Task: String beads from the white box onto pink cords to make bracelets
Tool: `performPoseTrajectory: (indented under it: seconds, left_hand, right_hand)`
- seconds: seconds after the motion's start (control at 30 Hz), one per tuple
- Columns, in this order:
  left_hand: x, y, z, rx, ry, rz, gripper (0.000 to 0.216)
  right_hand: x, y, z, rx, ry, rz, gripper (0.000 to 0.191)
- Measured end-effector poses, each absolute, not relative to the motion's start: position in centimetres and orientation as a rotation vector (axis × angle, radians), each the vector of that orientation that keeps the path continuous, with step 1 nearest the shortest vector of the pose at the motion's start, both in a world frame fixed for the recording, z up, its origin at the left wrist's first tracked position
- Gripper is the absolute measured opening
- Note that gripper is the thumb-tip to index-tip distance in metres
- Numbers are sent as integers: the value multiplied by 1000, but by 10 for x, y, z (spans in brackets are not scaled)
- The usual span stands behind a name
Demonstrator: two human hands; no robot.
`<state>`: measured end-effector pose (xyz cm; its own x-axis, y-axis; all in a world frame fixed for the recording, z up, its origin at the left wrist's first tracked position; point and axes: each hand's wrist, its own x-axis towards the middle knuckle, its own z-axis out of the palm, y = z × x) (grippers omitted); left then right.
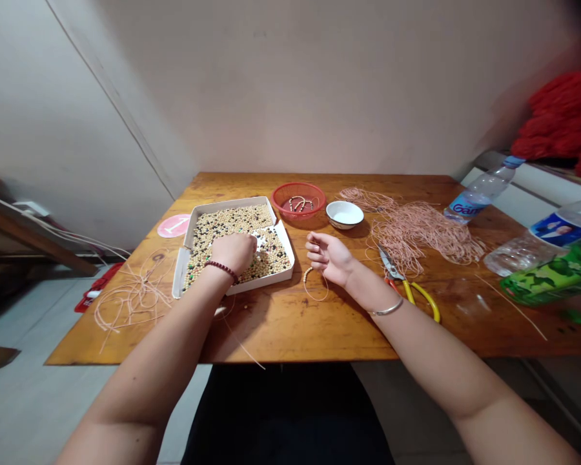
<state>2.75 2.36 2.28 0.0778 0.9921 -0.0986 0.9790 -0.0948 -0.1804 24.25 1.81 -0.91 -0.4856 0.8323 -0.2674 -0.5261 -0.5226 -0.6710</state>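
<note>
My left hand [233,250] reaches into a white tray [183,258] full of small tan, dark and green beads, fingers curled down among them. What they pinch is hidden. My right hand [326,256] hovers palm-up over the wooden table [295,323], fingers curled on a thin cord [315,288] with a few beads strung on it; the cord loops down onto the table.
A red basket [299,197] with a beaded string and a white bowl [345,214] stand behind the tray. A heap of pink cords [416,229], yellow-handled scissors [409,287], plastic bottles [481,190] and a green packet [552,278] lie right. Loose cords [130,297] lie left.
</note>
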Motion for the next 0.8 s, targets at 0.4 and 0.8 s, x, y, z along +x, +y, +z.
performPoseTrajectory:
  seconds: [0.4, 0.8]
  left_hand:
    - [29, 24, 19, -2282, -2041, 257, 30]
    - [30, 27, 11, -2383, -2005, 94, 28]
  right_hand:
    - [243, 19, -9, -735, -666, 2062, 19]
    - [243, 18, -6, -719, -677, 2057, 19]
